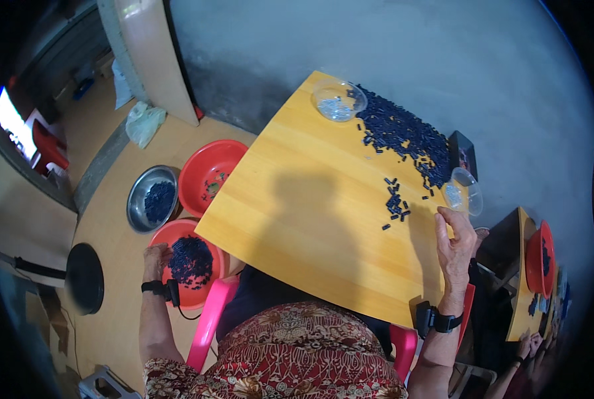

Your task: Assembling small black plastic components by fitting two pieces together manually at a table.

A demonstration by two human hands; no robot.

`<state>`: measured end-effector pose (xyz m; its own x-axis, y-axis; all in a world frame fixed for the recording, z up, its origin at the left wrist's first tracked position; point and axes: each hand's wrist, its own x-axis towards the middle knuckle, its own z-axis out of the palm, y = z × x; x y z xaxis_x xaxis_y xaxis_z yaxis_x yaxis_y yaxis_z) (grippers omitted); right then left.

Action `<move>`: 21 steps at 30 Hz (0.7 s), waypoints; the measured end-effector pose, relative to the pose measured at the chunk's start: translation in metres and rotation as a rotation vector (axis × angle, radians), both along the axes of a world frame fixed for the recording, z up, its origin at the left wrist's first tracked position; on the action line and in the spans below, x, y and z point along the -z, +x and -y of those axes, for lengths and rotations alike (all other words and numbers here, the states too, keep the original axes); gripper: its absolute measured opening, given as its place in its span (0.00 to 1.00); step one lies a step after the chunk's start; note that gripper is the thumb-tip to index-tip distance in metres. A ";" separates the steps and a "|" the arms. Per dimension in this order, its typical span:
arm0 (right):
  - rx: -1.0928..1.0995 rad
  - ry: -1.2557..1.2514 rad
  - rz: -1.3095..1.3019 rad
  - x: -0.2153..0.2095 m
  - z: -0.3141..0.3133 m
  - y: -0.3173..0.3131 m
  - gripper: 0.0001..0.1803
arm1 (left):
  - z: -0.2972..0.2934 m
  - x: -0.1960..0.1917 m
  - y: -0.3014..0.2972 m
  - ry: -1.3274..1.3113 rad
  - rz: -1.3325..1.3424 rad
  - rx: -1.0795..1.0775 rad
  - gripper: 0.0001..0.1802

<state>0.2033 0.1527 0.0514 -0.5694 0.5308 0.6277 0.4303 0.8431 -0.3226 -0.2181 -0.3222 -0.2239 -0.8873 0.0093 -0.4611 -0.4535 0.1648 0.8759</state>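
Your left hand [156,258] dips curled fingers into the dark pieces [190,261] in the red basin [200,298] on the floor; what it grips, you cannot tell. Your right hand [455,241] lies flat and spread on the yellow table [310,219], near 1 clear bowl [463,191].

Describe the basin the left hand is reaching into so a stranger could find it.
On the floor left of the yellow table sit three basins. The nearest one, a red basin under the left hand, is heaped with dark small pieces; the other red one is almost bare, the third is steel.
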 end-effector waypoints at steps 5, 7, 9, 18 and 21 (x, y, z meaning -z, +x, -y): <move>-0.022 -0.124 0.082 0.016 -0.021 0.009 0.07 | -0.038 -0.050 -0.014 0.407 -0.104 0.010 0.03; -0.027 -0.167 0.092 0.020 -0.026 0.004 0.07 | -0.070 -0.084 -0.011 0.506 -0.167 -0.108 0.03; -0.034 -0.250 0.131 0.022 -0.029 -0.001 0.10 | -0.097 -0.127 -0.001 0.435 -0.230 0.003 0.05; -0.142 -0.051 0.497 0.040 -0.019 -0.025 0.37 | -0.210 -0.239 0.107 0.382 -0.470 0.618 0.08; -0.195 -0.051 0.654 0.044 -0.016 -0.025 0.42 | -0.227 -0.249 0.128 0.406 -0.464 0.751 0.09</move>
<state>0.1782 0.1685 0.0073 -0.9114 0.3996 0.0989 0.3918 0.9157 -0.0893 -0.0904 -0.0952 0.0254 -0.6779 0.7288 0.0967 0.0518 -0.0838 0.9951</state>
